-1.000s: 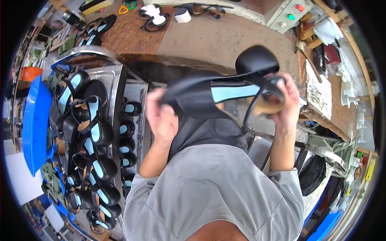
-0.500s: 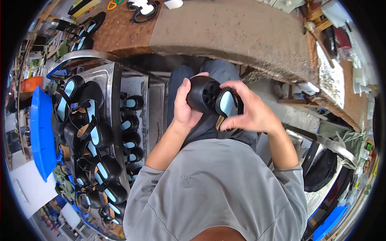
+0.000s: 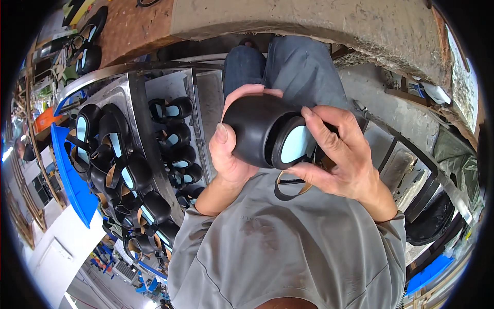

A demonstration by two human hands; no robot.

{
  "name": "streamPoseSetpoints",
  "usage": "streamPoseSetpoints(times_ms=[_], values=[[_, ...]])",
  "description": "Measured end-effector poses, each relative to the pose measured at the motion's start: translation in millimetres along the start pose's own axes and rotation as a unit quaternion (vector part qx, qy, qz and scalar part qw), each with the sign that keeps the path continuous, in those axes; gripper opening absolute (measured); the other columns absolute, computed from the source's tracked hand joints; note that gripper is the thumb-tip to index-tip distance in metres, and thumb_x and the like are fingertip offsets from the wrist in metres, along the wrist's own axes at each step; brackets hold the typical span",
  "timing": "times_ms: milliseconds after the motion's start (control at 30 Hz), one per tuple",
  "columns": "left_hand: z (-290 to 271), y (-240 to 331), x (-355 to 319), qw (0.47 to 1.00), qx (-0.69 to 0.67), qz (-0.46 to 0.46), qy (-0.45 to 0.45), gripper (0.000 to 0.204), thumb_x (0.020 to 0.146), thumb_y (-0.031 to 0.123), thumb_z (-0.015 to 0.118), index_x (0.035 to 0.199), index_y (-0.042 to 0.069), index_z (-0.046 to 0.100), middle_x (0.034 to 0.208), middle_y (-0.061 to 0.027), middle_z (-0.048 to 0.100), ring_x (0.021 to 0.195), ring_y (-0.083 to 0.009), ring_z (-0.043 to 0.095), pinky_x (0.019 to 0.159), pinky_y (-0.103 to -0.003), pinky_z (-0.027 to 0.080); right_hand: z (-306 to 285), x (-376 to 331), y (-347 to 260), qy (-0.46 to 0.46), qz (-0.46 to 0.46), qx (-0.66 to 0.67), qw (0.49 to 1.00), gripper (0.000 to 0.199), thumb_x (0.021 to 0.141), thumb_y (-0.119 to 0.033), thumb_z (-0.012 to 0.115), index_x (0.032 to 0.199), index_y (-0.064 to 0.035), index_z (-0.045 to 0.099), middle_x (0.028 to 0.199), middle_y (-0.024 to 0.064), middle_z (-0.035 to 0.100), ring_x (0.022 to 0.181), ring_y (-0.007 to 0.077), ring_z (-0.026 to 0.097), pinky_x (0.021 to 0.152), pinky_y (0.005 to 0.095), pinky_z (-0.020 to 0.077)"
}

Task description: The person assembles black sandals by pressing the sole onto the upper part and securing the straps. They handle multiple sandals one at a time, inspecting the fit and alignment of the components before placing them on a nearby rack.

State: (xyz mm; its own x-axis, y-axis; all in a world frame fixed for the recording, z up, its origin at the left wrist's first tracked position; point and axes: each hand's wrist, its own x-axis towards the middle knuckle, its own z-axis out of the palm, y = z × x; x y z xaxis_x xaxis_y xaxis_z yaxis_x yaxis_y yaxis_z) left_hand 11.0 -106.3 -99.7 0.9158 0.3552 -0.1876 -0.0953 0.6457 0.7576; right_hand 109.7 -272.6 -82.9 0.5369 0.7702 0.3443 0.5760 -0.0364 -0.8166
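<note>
A smooth black rounded object (image 3: 249, 129) sits in my left hand (image 3: 225, 152), fingers over its far side and thumb on its near side. Its kind I cannot make out. Against its right-hand face lies one end of a black strapped shoe (image 3: 295, 146) with a light blue insole. My right hand (image 3: 347, 154) pinches that shoe between thumb and fingers, and a thin strap (image 3: 289, 191) loops down below. Both things are held above my lap, in front of my grey shirt. The face of the rounded object is mostly hidden by the shoe.
On my left, a metal rack (image 3: 141, 110) carries piled black shoes (image 3: 123, 165) with light blue insoles, and others on a lower shelf. A blue tray (image 3: 72, 175) is beside it. The workbench (image 3: 288, 18) runs across the far side. A metal frame (image 3: 411, 165) stands on my right.
The rounded object and the shoe have come closer and now meet. The object's face with round holes, seen before, has turned toward the shoe and is covered. The view has shifted.
</note>
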Motion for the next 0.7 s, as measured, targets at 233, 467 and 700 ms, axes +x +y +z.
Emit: streamPoseSetpoints(times_ms=[233,467,700], values=[[0.1,1.1,1.8,1.000,-0.001,-0.022,-0.005,0.088,0.080,0.063,0.058,0.132,-0.004,0.034,0.128,-0.0267,0.045,0.113,-0.0361,0.054,0.097,-0.044,0.046,-2.2,4.1,2.2,-0.017,0.002,0.013,1.000,0.084,0.055,-0.020,0.085,0.129,0.0037,0.051,0.108,0.0172,0.055,0.090,0.0293,0.058,0.073,0.0362,0.0521],[1.1,-3.0,1.2,1.000,0.031,0.000,0.001,0.090,0.079,0.070,0.046,0.131,-0.002,0.036,0.123,-0.0290,0.048,0.107,-0.0414,0.056,0.091,-0.050,0.049,-4.2,6.5,-2.5,-0.037,0.011,0.016,0.999,0.083,0.056,-0.019,0.083,0.128,0.0067,0.050,0.108,0.0193,0.053,0.091,0.0313,0.057,0.074,0.0368,0.0516],[6.5,4.4,-2.7,0.999,0.026,-0.029,0.005,0.093,0.076,0.066,0.060,0.132,-0.003,0.035,0.127,-0.0252,0.047,0.115,-0.0382,0.052,0.096,-0.047,0.047,-5.8,5.9,-9.0,-0.061,0.025,0.007,0.998,0.081,0.058,-0.017,0.082,0.126,0.0087,0.049,0.109,0.0201,0.052,0.091,0.0334,0.057,0.074,0.0379,0.0520]])
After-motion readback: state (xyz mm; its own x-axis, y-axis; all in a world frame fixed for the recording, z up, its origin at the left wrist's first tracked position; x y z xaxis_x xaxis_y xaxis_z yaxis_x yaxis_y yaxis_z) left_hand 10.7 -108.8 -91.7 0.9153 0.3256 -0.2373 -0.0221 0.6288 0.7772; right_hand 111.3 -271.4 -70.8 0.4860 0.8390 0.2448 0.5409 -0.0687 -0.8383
